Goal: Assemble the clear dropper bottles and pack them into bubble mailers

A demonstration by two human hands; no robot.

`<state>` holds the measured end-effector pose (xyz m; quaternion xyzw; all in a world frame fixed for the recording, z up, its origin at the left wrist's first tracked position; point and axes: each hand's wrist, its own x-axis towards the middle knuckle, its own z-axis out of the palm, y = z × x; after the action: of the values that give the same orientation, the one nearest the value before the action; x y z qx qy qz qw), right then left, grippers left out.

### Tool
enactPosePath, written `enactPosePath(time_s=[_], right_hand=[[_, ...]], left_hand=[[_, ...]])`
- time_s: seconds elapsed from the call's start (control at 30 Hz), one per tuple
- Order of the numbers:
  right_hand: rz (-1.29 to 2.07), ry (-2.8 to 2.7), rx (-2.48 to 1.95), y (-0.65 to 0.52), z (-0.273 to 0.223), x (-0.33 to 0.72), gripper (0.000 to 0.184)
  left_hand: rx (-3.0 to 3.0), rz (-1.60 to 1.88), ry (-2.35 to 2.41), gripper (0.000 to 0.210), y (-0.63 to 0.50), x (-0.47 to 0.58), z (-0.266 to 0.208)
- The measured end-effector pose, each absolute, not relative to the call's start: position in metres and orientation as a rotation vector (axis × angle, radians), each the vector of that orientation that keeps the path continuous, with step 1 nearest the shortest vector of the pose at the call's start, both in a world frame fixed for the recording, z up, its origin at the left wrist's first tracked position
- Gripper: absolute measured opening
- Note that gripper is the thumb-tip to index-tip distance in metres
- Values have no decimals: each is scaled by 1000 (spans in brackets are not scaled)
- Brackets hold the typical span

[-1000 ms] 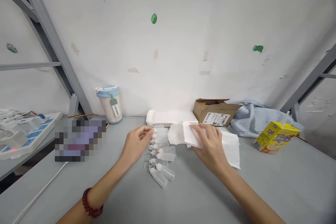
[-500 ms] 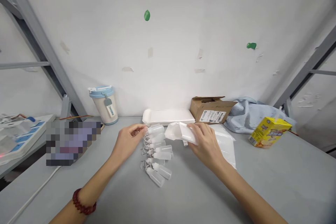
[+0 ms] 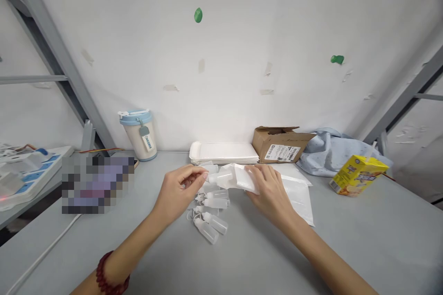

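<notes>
My left hand [image 3: 180,190] pinches the cap end of a small translucent plastic bottle [image 3: 218,177]. The bottle lies sideways, its base at the mouth of a white paper bag [image 3: 245,178]; how deep it sits inside is hard to see. Fingers of my right hand [image 3: 269,189] are wrapped round the bag, keeping its open end toward the left. Below my left fingers, several similar bottles [image 3: 206,230] with white looped caps lie in a loose column on the grey table [image 3: 214,272].
A stack of white paper bags [image 3: 228,152] lies by the wall, beside an open cardboard box [image 3: 282,147]. White flat packets [image 3: 297,198] rest right of my right hand. Farther out are a yellow drink carton [image 3: 358,175], blue cloth [image 3: 325,152], a tumbler [image 3: 138,138] and a power strip [image 3: 44,177].
My left hand has moved right and taken a bottle from the top of the column to the bag's mouth. My right hand stays nearly in place with the bag.
</notes>
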<state>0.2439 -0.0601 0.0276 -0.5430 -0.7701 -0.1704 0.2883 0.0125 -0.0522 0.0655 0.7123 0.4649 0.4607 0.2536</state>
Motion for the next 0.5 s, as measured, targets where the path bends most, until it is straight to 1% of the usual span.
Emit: enactPosePath(time_s=[0.2,0.3,0.4,0.5], right_hand=[[-446,-2064,-1389,-68,32,237,36],[-461,-2071,-1380,-68,32,237,34],[-472,-2059,-1396,-66,31,239,33],[-467,-2038,-1417,-63,30,242,36]], left_hand=[[2054,1237,1211,18,-55,16,60],[2085,1170,1179,21,-58,18,61],[2000,1123,1136,32,-59,17,65],[1831,1188,1276,29,-54,11,69]])
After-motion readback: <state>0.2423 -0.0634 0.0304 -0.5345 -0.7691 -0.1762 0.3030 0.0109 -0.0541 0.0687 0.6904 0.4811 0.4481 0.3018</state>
